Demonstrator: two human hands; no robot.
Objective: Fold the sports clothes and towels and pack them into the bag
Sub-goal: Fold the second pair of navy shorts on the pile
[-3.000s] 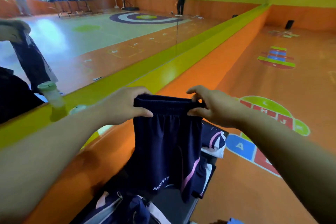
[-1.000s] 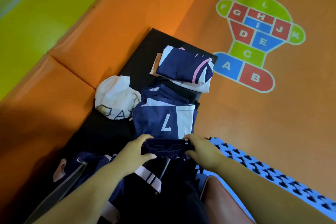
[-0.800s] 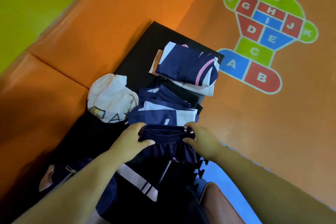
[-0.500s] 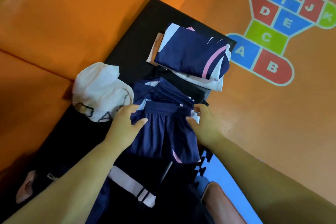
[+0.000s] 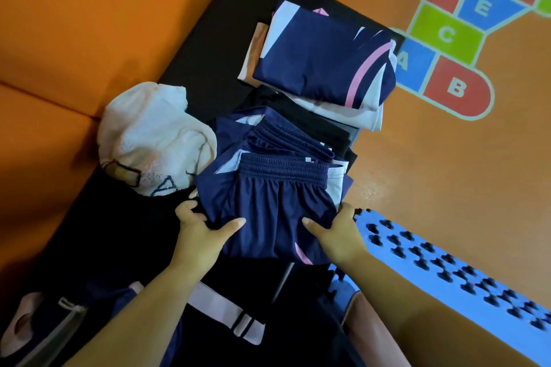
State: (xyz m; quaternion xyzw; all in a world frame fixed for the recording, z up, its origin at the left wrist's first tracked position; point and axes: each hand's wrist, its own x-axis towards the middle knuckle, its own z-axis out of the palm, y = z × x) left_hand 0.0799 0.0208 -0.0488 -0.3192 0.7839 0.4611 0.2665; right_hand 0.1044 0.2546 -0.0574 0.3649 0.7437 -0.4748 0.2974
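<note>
Navy shorts (image 5: pixel 280 205) with an elastic waistband and a pink stripe lie on top of other navy sports clothes (image 5: pixel 256 134) on a black bench (image 5: pixel 214 39). My left hand (image 5: pixel 202 235) grips the shorts' left side, thumb on top and fingers under the cloth. My right hand (image 5: pixel 337 232) grips the right side the same way. A folded navy, white and pink jersey (image 5: pixel 325 59) tops a small stack farther back. A crumpled white towel (image 5: pixel 152 140) sits left of the pile. The navy bag (image 5: pixel 217 316) with a white strap lies near me.
An orange padded wall (image 5: pixel 74 24) borders the bench on the left. Orange floor with a painted hopscotch of letters (image 5: pixel 459 39) lies to the right. A blue interlocking foam mat (image 5: pixel 447 271) runs along the lower right, under my right forearm.
The shorts came down from held in the air onto the pile. My hands slid from the waistband down to the sides of the legs. The camera dropped closer to the bench.
</note>
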